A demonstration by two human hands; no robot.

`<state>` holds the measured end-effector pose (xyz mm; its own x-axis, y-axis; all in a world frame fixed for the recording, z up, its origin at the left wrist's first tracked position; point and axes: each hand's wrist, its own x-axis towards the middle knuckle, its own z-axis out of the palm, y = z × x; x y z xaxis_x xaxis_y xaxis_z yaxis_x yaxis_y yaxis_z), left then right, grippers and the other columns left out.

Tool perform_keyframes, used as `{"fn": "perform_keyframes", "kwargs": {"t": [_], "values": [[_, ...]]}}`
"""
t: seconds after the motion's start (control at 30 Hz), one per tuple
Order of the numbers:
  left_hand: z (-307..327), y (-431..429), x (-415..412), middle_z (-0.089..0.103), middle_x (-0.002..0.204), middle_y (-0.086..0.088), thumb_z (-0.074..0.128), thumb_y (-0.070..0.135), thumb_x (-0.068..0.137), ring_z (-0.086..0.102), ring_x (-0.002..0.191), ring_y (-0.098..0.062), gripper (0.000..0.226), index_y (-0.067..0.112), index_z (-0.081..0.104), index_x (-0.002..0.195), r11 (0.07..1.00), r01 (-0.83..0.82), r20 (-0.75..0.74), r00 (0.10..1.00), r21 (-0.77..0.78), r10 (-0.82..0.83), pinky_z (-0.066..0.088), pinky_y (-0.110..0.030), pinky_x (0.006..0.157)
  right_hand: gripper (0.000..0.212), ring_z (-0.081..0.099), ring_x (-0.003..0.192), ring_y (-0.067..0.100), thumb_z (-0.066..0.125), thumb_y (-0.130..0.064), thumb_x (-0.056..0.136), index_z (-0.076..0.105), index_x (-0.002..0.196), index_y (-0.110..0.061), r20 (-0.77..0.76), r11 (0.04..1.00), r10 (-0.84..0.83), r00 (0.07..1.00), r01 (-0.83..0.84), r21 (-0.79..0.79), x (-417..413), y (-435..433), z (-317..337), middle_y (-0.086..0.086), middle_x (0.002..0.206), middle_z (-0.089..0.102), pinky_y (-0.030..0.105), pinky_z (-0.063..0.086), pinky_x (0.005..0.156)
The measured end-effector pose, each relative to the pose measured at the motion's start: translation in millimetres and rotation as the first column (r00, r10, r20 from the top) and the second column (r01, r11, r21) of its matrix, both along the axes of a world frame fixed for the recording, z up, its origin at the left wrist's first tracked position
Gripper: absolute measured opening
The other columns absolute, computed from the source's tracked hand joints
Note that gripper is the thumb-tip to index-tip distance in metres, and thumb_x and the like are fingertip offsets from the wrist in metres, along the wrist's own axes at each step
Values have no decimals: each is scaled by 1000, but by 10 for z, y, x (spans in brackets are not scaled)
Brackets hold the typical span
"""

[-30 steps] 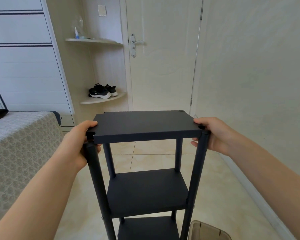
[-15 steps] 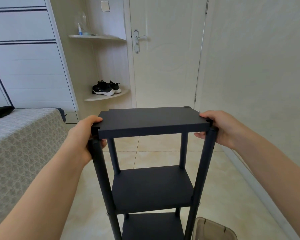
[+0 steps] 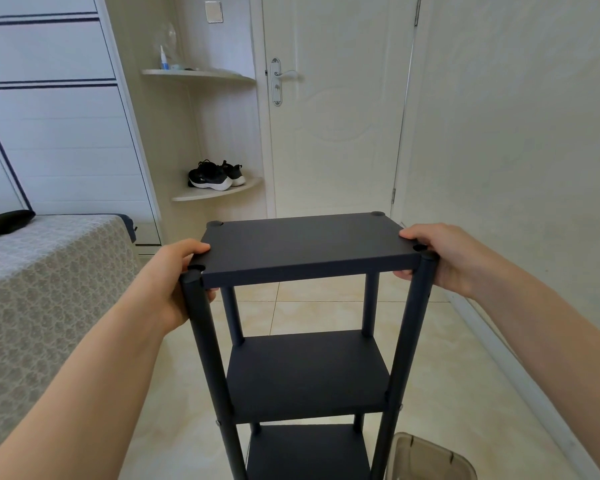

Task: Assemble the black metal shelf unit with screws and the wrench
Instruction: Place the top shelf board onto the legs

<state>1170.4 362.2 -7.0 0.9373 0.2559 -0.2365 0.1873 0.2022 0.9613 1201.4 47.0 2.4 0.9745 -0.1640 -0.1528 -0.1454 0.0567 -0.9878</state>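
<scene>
The black shelf unit (image 3: pixel 309 247) stood upright on the tiled floor (image 3: pixel 326 313), long axis vertical, its top panel's longer edge running left to right, before a closed door (image 3: pixel 336 116). The left hand (image 3: pixel 174 275) gripped the panel's near-left corner and the right hand (image 3: pixel 440 254) its near-right corner (thumbs on top, fingers curled beneath). A bed (image 3: pixel 42 289) lay to the left, sneakers (image 3: pixel 212 174) on a corner shelf, and a translucent bin (image 3: pixel 426 459) near the right front leg.

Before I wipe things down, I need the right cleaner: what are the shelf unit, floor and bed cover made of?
Shelf unit: probably painted metal, matte black; even dull sheen, thin boards, round tube posts, though plastic would look similar. Floor: glossy beige tile; grout lines and soft reflections. Bed cover: woven fabric, grey, patterned; it drapes softly over the edge.
</scene>
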Motion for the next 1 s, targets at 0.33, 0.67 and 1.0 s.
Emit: {"fn": "perform_keyframes", "kwargs": {"t": [0.33,0.67,1.0], "values": [[-3,47,-15,62,63,1,73,41,85,54,52,-12,29,16,62,92,996,25,-63,998,-84,-31,46,-23,49,24,64,60,18,64,-32,88,63,100,-11,-116,996,88,989,-85,32,-27,-22,0,4,77,63,32,59,59],[-16,33,33,65,55,3,73,36,87,57,46,-11,25,15,60,93,998,-1,-32,999,-56,-1,46,-18,41,21,68,56,14,66,-29,91,62,102,-13,-126,997,70,990,-64,47,46,45,-28,4,80,67,31,57,50],[36,91,55,63,65,-3,74,35,86,54,46,-12,29,11,60,96,1000,-1,-67,998,4,1,45,-18,39,19,68,59,18,66,-25,90,62,102,-10,-137,995,80,987,-72,62,69,50,20,6,77,67,33,58,53]]}}
